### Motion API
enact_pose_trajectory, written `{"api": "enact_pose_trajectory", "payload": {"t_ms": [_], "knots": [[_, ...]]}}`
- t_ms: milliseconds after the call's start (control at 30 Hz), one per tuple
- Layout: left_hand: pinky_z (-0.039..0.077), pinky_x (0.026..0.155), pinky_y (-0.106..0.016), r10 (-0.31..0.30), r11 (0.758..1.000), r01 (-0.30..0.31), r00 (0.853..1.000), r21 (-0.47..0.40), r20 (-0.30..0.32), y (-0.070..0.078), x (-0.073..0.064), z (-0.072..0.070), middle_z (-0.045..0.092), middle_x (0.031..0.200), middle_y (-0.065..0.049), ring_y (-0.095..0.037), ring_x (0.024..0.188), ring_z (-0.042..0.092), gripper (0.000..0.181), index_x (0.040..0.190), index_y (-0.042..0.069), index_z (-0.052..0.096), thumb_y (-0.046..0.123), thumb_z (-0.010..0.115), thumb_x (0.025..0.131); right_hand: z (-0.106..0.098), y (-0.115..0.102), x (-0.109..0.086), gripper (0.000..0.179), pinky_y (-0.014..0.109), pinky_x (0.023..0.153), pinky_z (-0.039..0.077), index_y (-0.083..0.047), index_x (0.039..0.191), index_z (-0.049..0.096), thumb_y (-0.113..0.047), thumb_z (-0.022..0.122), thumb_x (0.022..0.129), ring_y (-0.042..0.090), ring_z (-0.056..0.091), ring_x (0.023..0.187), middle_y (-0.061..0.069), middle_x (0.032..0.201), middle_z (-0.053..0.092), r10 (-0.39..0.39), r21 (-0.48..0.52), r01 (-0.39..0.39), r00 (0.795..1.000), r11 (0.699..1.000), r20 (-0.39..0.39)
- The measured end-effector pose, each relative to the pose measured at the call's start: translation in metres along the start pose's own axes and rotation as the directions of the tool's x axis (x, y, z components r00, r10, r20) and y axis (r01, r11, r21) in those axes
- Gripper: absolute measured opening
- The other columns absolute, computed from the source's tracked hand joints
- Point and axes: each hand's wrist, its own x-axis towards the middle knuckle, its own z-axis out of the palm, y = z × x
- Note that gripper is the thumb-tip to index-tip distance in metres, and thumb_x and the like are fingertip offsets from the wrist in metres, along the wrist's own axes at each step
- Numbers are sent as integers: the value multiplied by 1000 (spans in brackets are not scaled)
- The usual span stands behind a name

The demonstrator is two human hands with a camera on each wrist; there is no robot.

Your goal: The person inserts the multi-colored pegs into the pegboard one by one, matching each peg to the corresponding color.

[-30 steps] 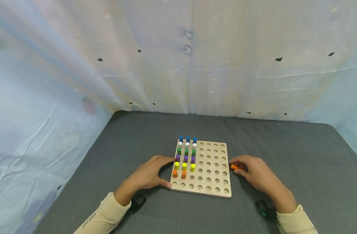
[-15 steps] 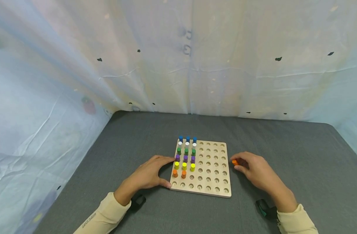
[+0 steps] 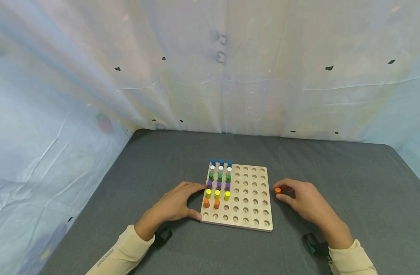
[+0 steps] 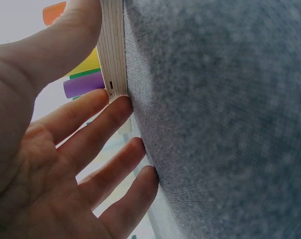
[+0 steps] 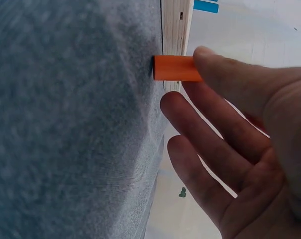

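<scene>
A wooden pegboard (image 3: pixel 245 225) lies on the dark cloth between the two hands. On its left side stand short rows of blue, white, green, purple pegs (image 3: pixel 219 186), yellow pegs (image 3: pixel 217 194) and two orange pegs (image 3: pixel 217 204). My left hand (image 3: pixel 175 202) touches the board's left edge with its thumb near the front corner and its fingertips farther back; in the left wrist view the fingers (image 4: pixel 93 129) are spread. Just off the right edge, my right hand (image 3: pixel 304 200) pinches another orange peg (image 5: pixel 175 67) between thumb and index finger. That peg stands upright, its lower end right at the cloth.
Bare holes (image 3: pixel 245 210) cover the board's right part and its front row. Grey cloth (image 3: pixel 182 152) spreads over the table around the board. A pale curtain (image 3: pixel 258 76) hangs behind the table, with another sheet (image 3: pixel 41 152) at the left.
The orange peg in the right hand has turned from lying slanted to upright. The right hand has shifted slightly away from the board. The left hand keeps its place.
</scene>
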Motion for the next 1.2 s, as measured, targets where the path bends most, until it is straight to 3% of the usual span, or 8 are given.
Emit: {"api": "enact_pose_trajectory", "payload": {"t_ms": [467,767,1200], "knots": [[41,107,-59,-10,1000,10,1000,-3,1,1,0,0,51,150,1,-25,142,41,94,149,27,48,44,90,66,-3,-2,-1,25,51,83,54,-19,110,72,-23,77,86,19,72,92,-6,99,76,12,-8,-12,1000,1000,2],[41,107,-58,1,1000,-1,1000,-10,-5,0,1,-1,52,149,2,-25,141,42,94,148,27,48,44,90,66,-4,-6,0,23,47,81,56,-21,110,73,-24,77,87,18,71,91,-6,98,75,-11,-17,11,1000,1000,-21],[44,104,-57,35,999,-35,999,-39,-12,-3,-1,0,52,148,1,-25,139,43,93,148,28,48,45,89,66,-2,-36,5,25,45,81,56,-22,110,73,-23,78,85,17,71,93,-9,99,74,-70,38,71,997,997,-16]]}}
